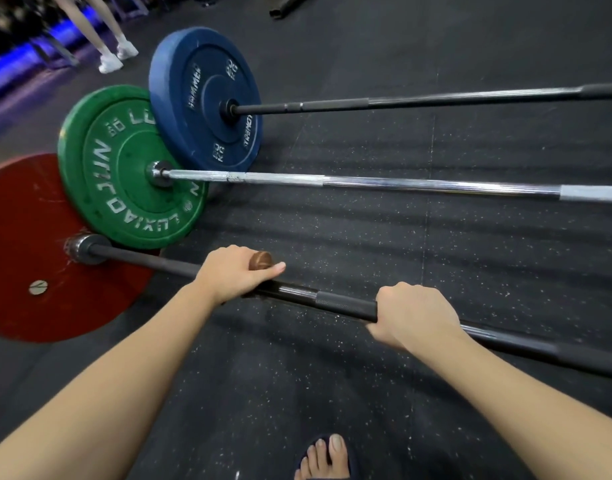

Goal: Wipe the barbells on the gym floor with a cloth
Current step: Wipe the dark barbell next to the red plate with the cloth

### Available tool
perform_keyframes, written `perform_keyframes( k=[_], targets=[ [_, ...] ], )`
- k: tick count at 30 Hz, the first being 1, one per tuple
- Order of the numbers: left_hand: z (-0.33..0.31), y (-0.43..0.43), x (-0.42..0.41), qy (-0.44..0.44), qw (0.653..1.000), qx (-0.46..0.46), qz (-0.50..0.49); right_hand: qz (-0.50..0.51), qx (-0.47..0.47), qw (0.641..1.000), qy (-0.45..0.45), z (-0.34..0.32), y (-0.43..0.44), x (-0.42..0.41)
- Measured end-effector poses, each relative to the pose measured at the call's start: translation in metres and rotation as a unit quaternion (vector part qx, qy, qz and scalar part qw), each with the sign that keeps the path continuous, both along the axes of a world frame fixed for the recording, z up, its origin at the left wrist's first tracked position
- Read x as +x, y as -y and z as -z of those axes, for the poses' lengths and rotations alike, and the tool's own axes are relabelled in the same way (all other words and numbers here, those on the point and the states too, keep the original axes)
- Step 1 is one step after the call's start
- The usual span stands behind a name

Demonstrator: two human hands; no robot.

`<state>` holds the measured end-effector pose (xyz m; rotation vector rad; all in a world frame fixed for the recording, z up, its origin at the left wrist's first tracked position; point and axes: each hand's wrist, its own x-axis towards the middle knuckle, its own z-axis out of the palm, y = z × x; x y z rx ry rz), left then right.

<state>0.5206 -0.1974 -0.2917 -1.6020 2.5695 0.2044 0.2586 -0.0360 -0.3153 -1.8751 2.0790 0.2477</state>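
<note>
Three barbells lie side by side on the black rubber floor. The nearest has a black bar and a red plate. My left hand rests on this bar and grips a small brown wooden-looking object; its thumb points right. My right hand is curled around the same bar further right. The middle barbell has a chrome bar and a green plate. The far one has a dark bar and a blue plate. No cloth is visible.
A person's legs in white shoes stand at the top left beside a blue-lit edge. My bare foot in a sandal shows at the bottom. A dark piece of equipment lies at the top.
</note>
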Motion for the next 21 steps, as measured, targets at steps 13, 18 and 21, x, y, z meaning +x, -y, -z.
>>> perform_keyframes(
  k=[13, 18, 21],
  targets=[
    [0.016, -0.020, 0.009, -0.164, 0.984, 0.000, 0.066, -0.027, 0.029, 0.999, -0.017, -0.012, 0.008, 0.022],
    [0.016, 0.011, 0.055, -0.153, 0.986, -0.056, 0.027, -0.037, -0.004, 0.998, 0.045, -0.021, 0.038, 0.054],
    [0.015, 0.029, 0.090, -0.164, 0.982, -0.090, -0.037, -0.034, 0.016, 0.996, 0.080, -0.018, 0.064, 0.083]
  ],
)
